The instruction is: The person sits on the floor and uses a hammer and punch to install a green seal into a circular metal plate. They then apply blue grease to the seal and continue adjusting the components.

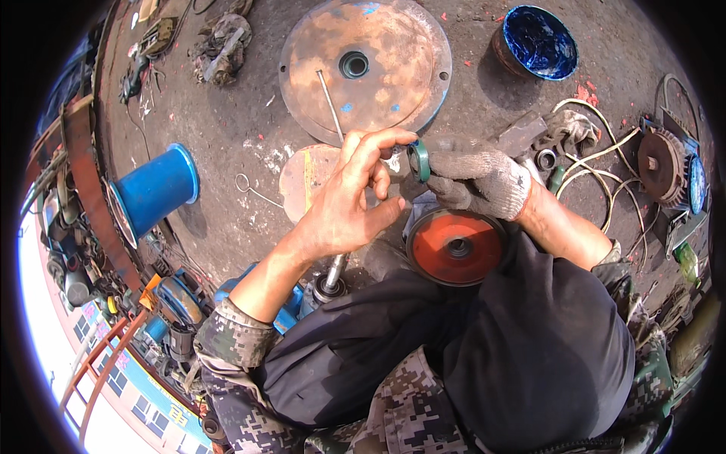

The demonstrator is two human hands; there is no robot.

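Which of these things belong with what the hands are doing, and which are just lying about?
Apparently in use:
green ring, held by gloved right fingers, bare left fingers at its edge
perhaps the red disc nearby

Apparently just lying about:
blue flanged cylinder
blue-smeared bucket

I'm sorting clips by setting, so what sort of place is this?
Probably an outdoor mechanical repair yard, judging by the big rusty disc, the blue spool-shaped part and the green ring held in the gloved right hand.
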